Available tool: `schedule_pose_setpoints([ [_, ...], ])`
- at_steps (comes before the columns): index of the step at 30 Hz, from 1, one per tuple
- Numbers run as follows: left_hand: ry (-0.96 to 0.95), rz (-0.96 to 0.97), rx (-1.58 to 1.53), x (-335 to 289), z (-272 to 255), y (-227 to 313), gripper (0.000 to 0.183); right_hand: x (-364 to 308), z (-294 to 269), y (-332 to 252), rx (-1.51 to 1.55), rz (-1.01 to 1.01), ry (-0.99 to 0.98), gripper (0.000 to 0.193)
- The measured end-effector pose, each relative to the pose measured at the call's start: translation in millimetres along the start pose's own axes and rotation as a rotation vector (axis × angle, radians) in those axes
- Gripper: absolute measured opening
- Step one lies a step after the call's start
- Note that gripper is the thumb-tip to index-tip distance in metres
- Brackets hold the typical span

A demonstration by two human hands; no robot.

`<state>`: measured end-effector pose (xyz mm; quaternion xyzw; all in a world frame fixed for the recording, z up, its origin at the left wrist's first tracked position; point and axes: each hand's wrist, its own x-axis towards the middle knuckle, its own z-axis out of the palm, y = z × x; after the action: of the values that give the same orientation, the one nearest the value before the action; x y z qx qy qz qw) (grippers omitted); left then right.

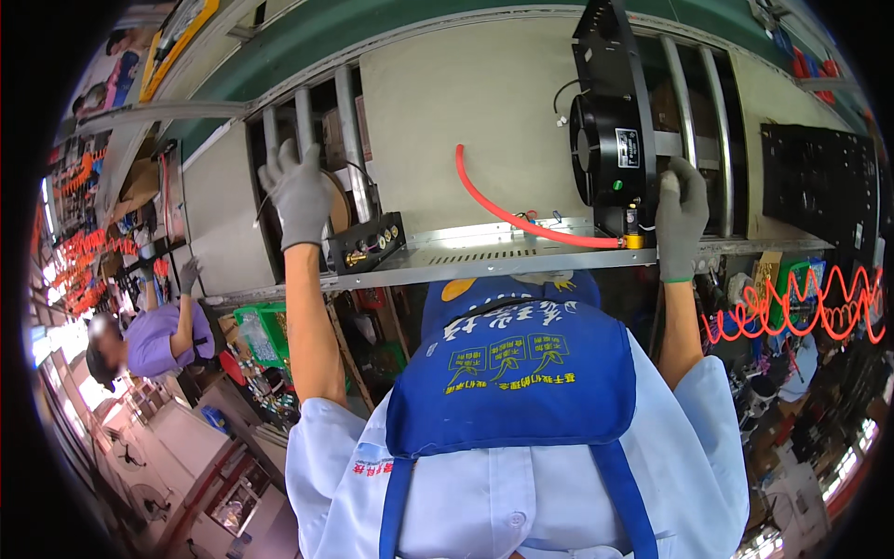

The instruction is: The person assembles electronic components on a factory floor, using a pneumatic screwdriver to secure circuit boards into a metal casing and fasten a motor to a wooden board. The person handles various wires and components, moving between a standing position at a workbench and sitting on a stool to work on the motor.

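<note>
My left hand (300, 194), in a grey glove, is raised with its fingers spread over the rollers, just beyond a small black box (368, 244) with round connectors. That box is at the left end of a slotted silver metal chassis (484, 256) in front of me. My right hand (683, 219), also gloved, is at the chassis's right end beside a black fan (601, 149). Its fingers are curled; what they hold, if anything, is hidden. A red hose (521, 226) runs from a brass fitting (633, 241) by the fan and curves across the bench.
Metal rollers (345, 116) show in gaps between pale boards (466, 102). At the right lies a black panel (819, 186), with a coiled red air hose (801, 307) below it. Green bins (264, 334) stand under the bench. Another person (168, 340) is at work to the left.
</note>
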<state>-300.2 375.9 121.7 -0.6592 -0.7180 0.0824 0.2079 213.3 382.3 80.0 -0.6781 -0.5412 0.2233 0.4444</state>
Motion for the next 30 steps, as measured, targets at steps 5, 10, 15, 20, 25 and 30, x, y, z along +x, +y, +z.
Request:
schedule_pose_setpoints([
  [5,-0.355,0.33,-0.918,18.0,17.8,114.6,0.042,-30.6,-1.9,-16.0,0.071,0.064,0.026,0.028],
  [10,-0.914,0.818,-0.937,7.7,23.0,242.9,0.045,-38.3,6.8,-22.3,-0.181,-0.194,0.005,0.031],
  [15,-1.602,0.767,-0.263,18.2,31.2,302.1,0.061,-38.5,11.0,-13.6,-0.209,-0.182,0.005,0.034],
  [20,-1.913,0.526,-0.47,0.0,51.5,315.6,0.08,-35.1,11.4,-15.9,-0.204,-0.122,0.01,0.034],
  [25,-1.719,0.396,-0.612,2.4,49.0,348.6,0.077,-34.0,10.6,-15.6,-0.274,-0.139,-0.042,0.034],
  [30,-1.444,0.387,-0.775,-23.4,91.0,376.6,0.036,-28.1,12.4,-18.1,-0.268,-0.083,-0.093,0.033],
])
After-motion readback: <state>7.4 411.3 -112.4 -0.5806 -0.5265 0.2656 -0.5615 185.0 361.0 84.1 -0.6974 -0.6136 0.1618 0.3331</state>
